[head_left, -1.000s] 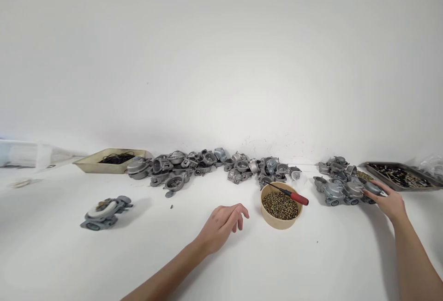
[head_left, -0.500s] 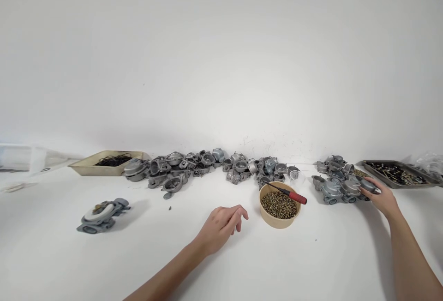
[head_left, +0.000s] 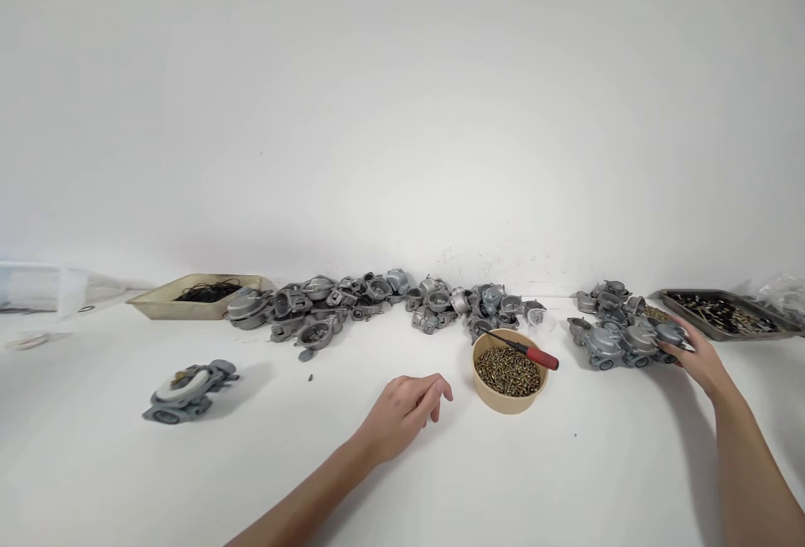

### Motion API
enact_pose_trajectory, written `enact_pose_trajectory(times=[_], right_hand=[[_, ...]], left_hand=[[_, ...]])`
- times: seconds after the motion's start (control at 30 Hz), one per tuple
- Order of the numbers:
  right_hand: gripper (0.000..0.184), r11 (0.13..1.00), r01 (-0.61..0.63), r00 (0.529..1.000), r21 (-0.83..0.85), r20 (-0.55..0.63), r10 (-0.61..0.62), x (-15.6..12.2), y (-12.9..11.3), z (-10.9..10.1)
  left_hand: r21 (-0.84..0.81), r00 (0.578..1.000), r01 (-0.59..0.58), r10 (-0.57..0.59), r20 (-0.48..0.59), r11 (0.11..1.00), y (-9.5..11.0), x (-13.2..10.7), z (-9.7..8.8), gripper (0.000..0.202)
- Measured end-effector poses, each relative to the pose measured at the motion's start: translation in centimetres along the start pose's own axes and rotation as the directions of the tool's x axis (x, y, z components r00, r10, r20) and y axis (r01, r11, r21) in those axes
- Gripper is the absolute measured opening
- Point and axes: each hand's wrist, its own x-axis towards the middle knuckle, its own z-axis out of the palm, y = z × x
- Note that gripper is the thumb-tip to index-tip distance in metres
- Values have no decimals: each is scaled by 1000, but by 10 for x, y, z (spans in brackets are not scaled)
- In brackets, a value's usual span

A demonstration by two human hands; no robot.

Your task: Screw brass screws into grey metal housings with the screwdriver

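"Holding something, was the right hand [head_left: 697, 359]?"

"Yes. Its fingers were closed around the end cup [head_left: 672, 334], a gray metal one. The thumb was on the near side and a finger went over the back. I think two sides made a better grip. How hard they squeezed, I could not tell."

"Where was that cup?"

"On the table [head_left: 490, 484], at the right end of the front row [head_left: 640, 342] of metal parts, near the dark tray [head_left: 780, 334]. The parts sat side by side, maybe to keep them tidy."

"And the left hand [head_left: 403, 413]?"

"It was just beside the paper bowl [head_left: 505, 405], not touching it. Its fingers were bent and loose, not made into a fist, and I saw nothing in them. It looked like it was having a rest."

"What was the bowl for?"

"It was full of little screws [head_left: 506, 371]. I guess its sides stopped them from rolling away. A screwdriver [head_left: 539, 356] lay across the top, with its red handle poking out past the rim. Maybe that made it easy to grab."

"Was anything all alone?"

"Yes, a lump with a white ring [head_left: 189, 392], well apart from the long pile [head_left: 320, 304] at the back."
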Motion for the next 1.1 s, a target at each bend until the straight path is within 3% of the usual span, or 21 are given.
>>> enact_pose_trajectory(times=[0.1,0.2,0.33,0.4,0.47,0.53,0.57,0.6,0.67,0.7,0.77,0.83,0.93,1.03,1.1], right_hand=[[76,998,67,995,-6,-77,-68,-13,-12,-2],[62,984,173,949,-40,-260,-178,-22,-40,-10],[32,894,441,773,-77,-474,-421,-33,-111,-5],[15,759,649,686,-54,-390,-614,-56,-158,14],[25,564,825,556,33,-228,-799,-101,-203,42],[39,370,916,388,155,-100,-916,-161,-239,74],[39,269,935,283,229,-31,-959,-192,-251,88],[38,157,919,143,361,65,-988,-221,-259,102],[37,51,836,-48,546,165,-985,-266,-264,122],[40,71,807,-64,586,206,-976,-279,-263,130],[40,143,779,-3,611,232,-973,-288,-257,138],[36,231,759,84,608,262,-962,-281,-252,139],[38,339,710,130,617,359,-924,-263,-249,132],[41,405,652,129,642,432,-893,-253,-252,123],[42,434,619,118,654,470,-875,-253,-255,119]], left_hand=[[3,1000,1,-1,6,1000,1,0,1,50],[12,1000,-6,6,27,1000,2,1,1,48],[42,994,-43,38,99,998,5,1,4,42],[73,987,-88,77,138,993,5,0,6,39],[97,979,-132,115,167,986,6,0,9,38],[110,974,-160,138,180,981,5,-1,11,39],[116,972,-171,148,184,978,5,-1,12,39],[120,970,-181,157,187,976,5,-1,12,40],[126,968,-194,168,186,973,5,-1,11,42],[129,967,-198,173,185,972,5,-1,11,43],[135,967,-207,182,179,969,5,-2,13,46],[142,966,-216,190,174,966,5,-2,16,48],[142,959,-243,216,182,960,3,1,13,52],[161,978,-202,191,77,966,-7,6,-18,47],[216,989,-28,58,-134,976,-20,4,-57,43]])
